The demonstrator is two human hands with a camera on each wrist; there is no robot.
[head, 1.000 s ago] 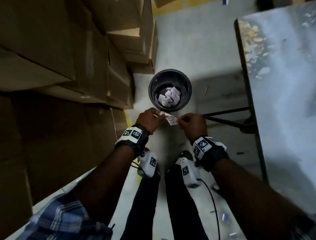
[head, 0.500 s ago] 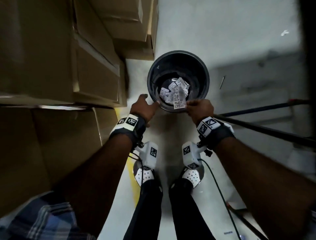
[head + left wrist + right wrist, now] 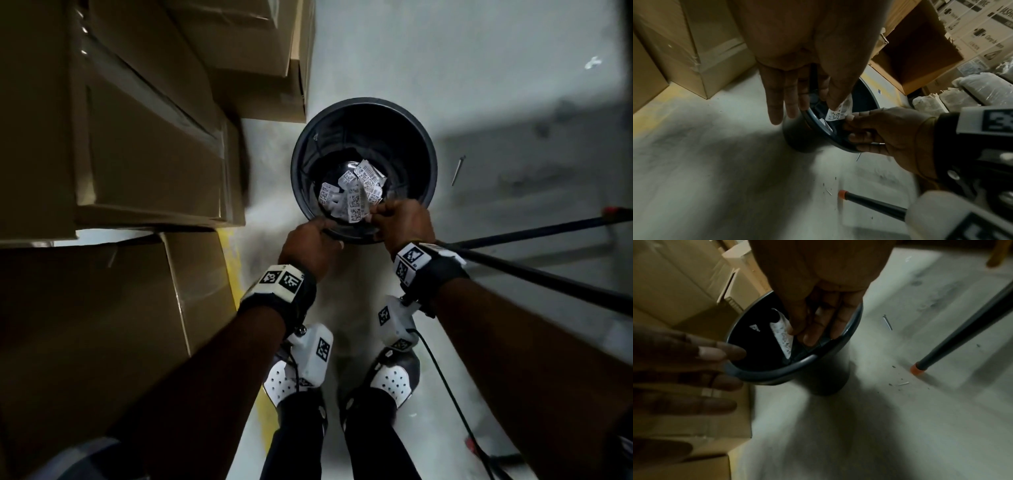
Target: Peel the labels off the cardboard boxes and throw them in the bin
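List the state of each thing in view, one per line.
Bin: upright, open, holding peeled labels.
Label: over the bin's mouth, pinched by right hand.
Left hand: fingers straight, at the bin's rim.
Boxes: stacked, closed.

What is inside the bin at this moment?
The bin holds a loose pile of peeled labels. The bottom beneath them is hidden, and the right hand covers the near edge.
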